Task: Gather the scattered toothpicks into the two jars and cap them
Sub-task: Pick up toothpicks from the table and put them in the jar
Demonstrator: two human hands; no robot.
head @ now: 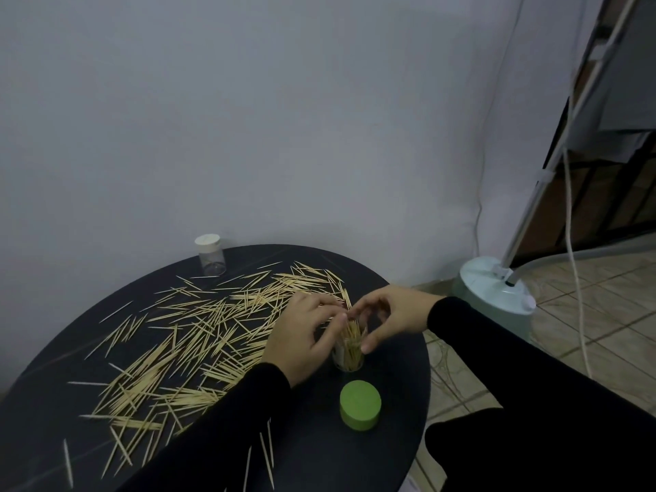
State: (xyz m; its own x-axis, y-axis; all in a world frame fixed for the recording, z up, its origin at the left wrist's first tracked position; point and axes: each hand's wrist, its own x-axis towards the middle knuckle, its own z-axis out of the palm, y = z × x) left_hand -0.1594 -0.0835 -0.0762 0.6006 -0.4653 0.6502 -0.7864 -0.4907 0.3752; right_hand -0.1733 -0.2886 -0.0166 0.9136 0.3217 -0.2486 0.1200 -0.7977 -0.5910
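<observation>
Both hands (apparently gripping) around open jar (349, 353), green cap (360, 404) beside

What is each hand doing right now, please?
Left hand: pinching toothpicks standing in the jar.
Right hand: fingers curled round the jar's top.

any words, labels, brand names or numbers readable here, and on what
None can be read.
Green cap: plain, no print.
White-capped jar: clear wall, no label visible.
Jar between the hands: a pale patch on its wall could be a label, mostly hidden by the left hand and too blurred to read.
Lamp base: no marking visible.
</observation>
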